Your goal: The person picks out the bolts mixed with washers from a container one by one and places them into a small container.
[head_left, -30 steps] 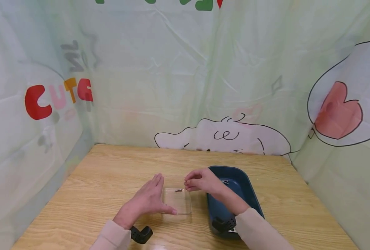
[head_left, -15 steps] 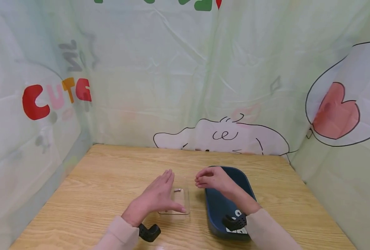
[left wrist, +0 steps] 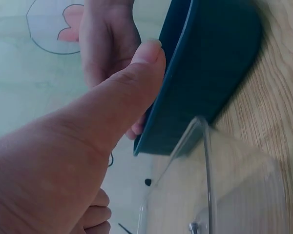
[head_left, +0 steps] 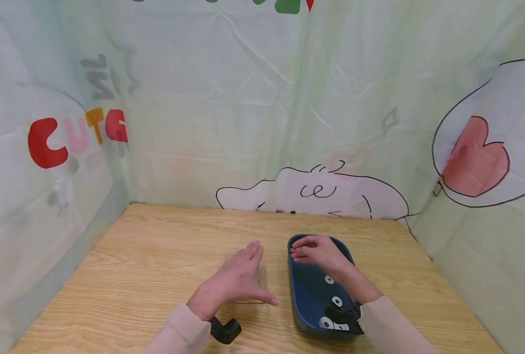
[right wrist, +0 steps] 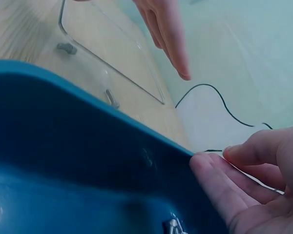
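Sleeves [head_left: 395, 327]: pale, ending at both wrists.
Wrist cameras [head_left: 225, 330]: black, one strapped beneath each cuff.
Tub [head_left: 304, 295]: dark blue, deep-walled, rounded at the corners, standing to the right of the clear box.
White rings [head_left: 337, 301]: flat, dark-centred, in the near part of the tub; probably washers, though too small to be sure.
Left hand [head_left: 240, 279]: released, fingers straight and together, thumb spread away, poised over the box and hiding much of it from the head view.
Clear box [left wrist: 244, 195]: transparent, open-topped, square-cornered, upright on the wood.
Screws [right wrist: 112, 99]: two, small and metallic, lying inside the box, seen through its wall.
Right hand [head_left: 317, 251]: released, fingers loosely bent, above the tub's far left corner.
Metal hardware [right wrist: 174, 226]: shiny, on the tub floor near the right fingers.
Tabletop [head_left: 173, 231]: light wood grain.
Curtain [head_left: 191, 123]: pale green, printed with a cartoon dog, a red heart and colourful letters.
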`<state>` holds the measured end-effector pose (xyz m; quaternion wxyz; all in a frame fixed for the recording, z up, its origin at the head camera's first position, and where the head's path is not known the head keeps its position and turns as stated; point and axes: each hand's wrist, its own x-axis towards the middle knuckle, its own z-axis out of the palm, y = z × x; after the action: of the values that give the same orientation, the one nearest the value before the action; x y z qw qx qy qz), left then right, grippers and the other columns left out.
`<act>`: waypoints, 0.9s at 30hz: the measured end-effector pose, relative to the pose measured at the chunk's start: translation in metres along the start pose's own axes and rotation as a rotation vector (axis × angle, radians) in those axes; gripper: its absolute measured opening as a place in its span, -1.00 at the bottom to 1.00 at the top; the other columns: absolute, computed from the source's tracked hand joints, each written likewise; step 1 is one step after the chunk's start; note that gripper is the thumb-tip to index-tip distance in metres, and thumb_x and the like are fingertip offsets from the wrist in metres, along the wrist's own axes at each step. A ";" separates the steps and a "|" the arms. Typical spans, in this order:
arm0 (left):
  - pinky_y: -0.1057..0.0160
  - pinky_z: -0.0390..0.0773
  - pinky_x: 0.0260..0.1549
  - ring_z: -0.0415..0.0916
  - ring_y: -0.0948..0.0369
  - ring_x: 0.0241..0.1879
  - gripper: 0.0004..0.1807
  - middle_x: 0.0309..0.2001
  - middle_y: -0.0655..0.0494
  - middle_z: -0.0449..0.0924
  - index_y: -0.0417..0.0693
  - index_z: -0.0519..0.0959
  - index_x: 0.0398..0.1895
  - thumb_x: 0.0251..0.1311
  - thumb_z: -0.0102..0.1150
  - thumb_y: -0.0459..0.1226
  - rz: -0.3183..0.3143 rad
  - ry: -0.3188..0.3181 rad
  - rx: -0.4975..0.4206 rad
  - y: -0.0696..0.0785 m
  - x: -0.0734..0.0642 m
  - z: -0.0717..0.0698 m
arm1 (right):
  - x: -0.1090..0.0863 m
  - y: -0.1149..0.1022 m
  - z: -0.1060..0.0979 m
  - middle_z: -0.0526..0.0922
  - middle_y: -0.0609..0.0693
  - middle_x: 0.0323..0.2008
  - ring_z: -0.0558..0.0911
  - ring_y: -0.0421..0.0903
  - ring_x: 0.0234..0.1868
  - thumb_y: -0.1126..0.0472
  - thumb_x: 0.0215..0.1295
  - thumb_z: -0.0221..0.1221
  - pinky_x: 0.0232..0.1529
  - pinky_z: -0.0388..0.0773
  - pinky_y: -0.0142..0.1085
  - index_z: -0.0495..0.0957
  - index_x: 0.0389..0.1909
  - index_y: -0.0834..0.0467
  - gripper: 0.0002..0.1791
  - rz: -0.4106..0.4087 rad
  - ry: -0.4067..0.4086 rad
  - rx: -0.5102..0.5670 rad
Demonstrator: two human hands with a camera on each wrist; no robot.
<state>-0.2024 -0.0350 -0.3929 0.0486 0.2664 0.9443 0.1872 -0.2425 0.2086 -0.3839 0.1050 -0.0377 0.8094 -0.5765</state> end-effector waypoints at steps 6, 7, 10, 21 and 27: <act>0.01 0.11 0.51 -0.10 0.05 0.59 0.41 0.60 -0.08 -0.07 -0.21 -0.01 0.57 -0.20 0.28 0.48 0.013 -0.029 0.010 0.010 0.005 0.003 | -0.003 0.001 -0.010 0.63 0.38 0.03 0.73 0.12 -0.01 0.32 0.44 0.09 0.06 0.66 -0.14 0.50 0.12 0.46 -0.66 0.020 0.032 -0.002; 0.02 0.11 0.51 -0.09 0.05 0.59 0.41 0.60 -0.07 -0.08 -0.20 -0.01 0.57 -0.20 0.26 0.50 0.015 -0.032 0.016 0.011 0.006 0.003 | -0.003 0.001 -0.012 0.62 0.39 0.04 0.72 0.13 0.00 0.32 0.45 0.08 0.07 0.66 -0.13 0.49 0.13 0.47 -0.65 0.022 0.032 -0.006; 0.04 0.13 0.51 -0.07 0.06 0.58 0.40 0.60 -0.05 -0.07 -0.18 0.00 0.57 -0.19 0.22 0.52 0.023 -0.035 0.018 0.016 0.008 0.005 | -0.003 0.005 -0.015 0.62 0.40 0.03 0.72 0.14 0.00 0.33 0.46 0.06 0.06 0.66 -0.14 0.47 0.14 0.49 -0.64 0.019 0.034 -0.030; 0.02 0.13 0.51 -0.08 0.03 0.58 0.35 0.59 -0.05 -0.05 -0.16 0.02 0.57 -0.14 0.23 0.48 0.075 -0.050 0.003 0.027 0.014 0.011 | 0.003 0.022 -0.020 0.67 0.35 -0.01 0.73 0.12 -0.03 0.36 0.44 0.04 0.02 0.69 -0.16 0.53 0.09 0.45 -0.68 0.065 0.094 -0.153; -0.03 0.04 0.53 -0.13 0.03 0.59 0.37 0.60 -0.03 -0.08 -0.14 -0.05 0.59 -0.13 0.23 0.48 0.094 -0.080 0.005 0.032 0.018 0.017 | 0.005 0.030 -0.021 0.67 0.33 -0.02 0.70 0.12 -0.02 0.36 0.44 0.02 0.07 0.66 -0.07 0.54 0.07 0.45 -0.69 0.069 0.096 -0.202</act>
<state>-0.1989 0.0047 -0.3965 0.0767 0.3179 0.9285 0.1760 -0.2502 0.2372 -0.4059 0.0816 0.0073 0.8683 -0.4892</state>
